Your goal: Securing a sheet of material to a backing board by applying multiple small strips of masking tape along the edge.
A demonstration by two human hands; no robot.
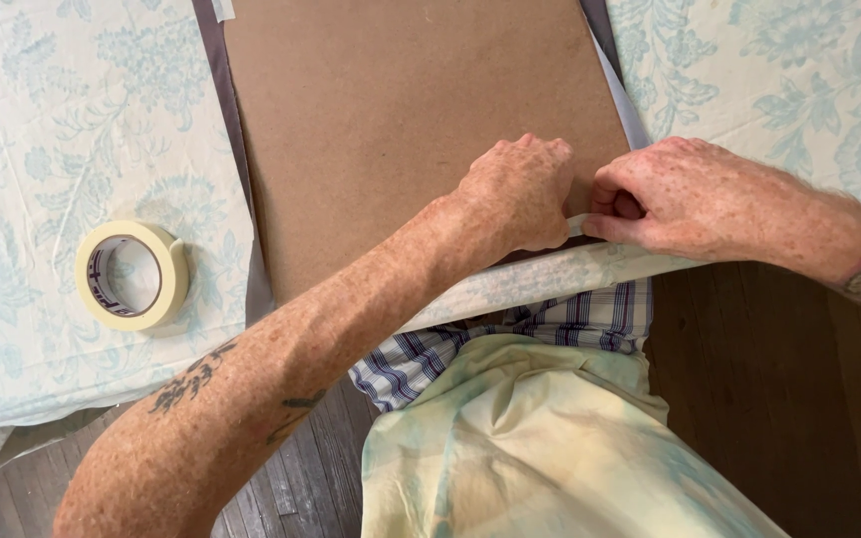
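Fabric edge (590, 261) (folded) under both hands (520, 194)

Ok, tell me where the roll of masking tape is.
In the head view, the roll of masking tape lies on the floral cloth at the left, beside the brown board, above the left forearm.

The left hand (515, 194) pressed knuckles-up on the near edge of a brown board (411, 120), while the right hand (675, 199) pinched a strip of pale fabric (550, 274) folded over that edge just beside it. The board lay on a floral cloth (62, 130). A roll of masking tape (132, 274) stood well apart to the left. Below, a plaid garment (510, 334) showed above the dark wooden floor (789, 399).
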